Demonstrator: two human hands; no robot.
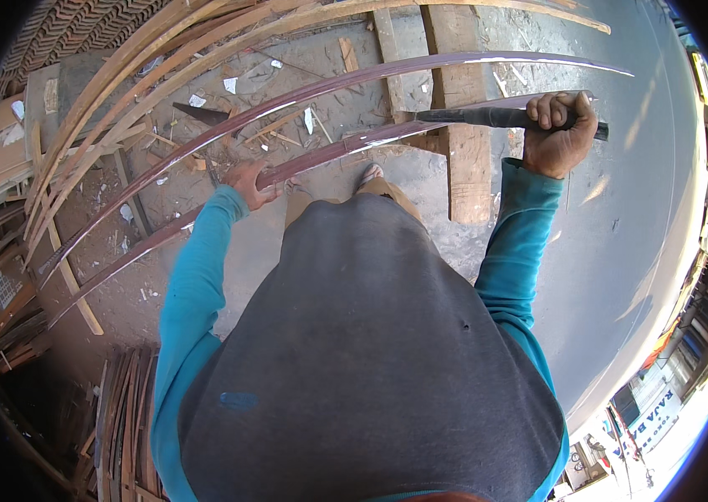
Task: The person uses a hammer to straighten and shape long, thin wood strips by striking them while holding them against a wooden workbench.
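My left hand [252, 185] is closed round a long strip of reddish-brown painted wood [337, 151], which crosses in front of me and runs down to the lower left. In my right fist [561, 131] is a long dark tool with a black handle [488, 117]; its exact kind is unclear. The tool's far end lies at the wood strip, apparently touching it. A second reddish-brown strip [320, 86] runs beyond the first, roughly alongside it, and no hand is on it.
Bare wooden planks [464, 167] lie on the grey floor ahead. Several long pale strips [132, 79] stretch across the far left. Wood scraps and paper bits litter the floor, and a dark pointed piece [202, 114] lies among them. Stacked slats [126, 418] stand at lower left.
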